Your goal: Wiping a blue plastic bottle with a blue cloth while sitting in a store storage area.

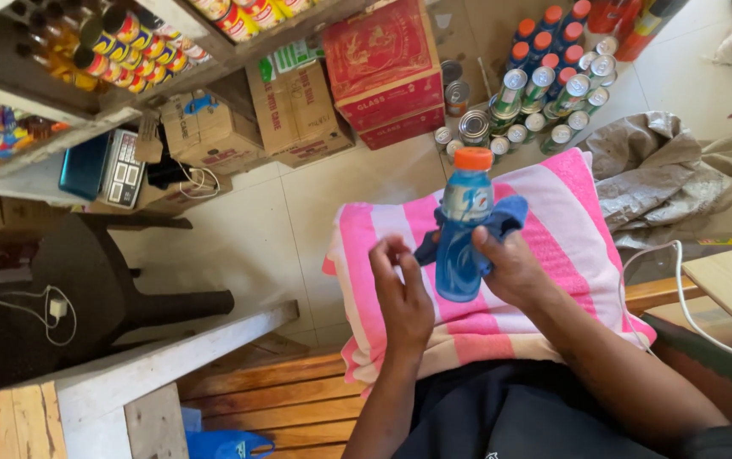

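Pale floor tiles (255, 229) fill the middle of the view, with shelves and stock along the top. At far left a shelf (51, 110) carries a row of lying bottles (128, 51), too crowded to count. Under it sit one dark stool (102, 280), one white charger (58, 308) with its cable, and one weighing scale (124, 168). Next come three brown cartons (294, 110), then two red cartons (383, 68) stacked one on the other. Further right, drinks stand on the floor: a cluster of cans (544, 106) and behind them red-capped bottles (544, 38), their numbers unclear where they overlap.

Nearer, one pink and white striped towel (570, 229) lies over a wooden bench (281, 399). Above it the left hand (400, 297) is raised, fingers loosely curled together, thumb just beside a blue cloth (502, 217) but gripping nothing that can be made out. The right hand (510, 263) is clamped around the lower half of one blue drink bottle (461, 234) with an orange cap, held upright over the towel, the cloth wrapped behind it. At right lie one crumpled grey sack (672, 178) and one white cable (689, 314)
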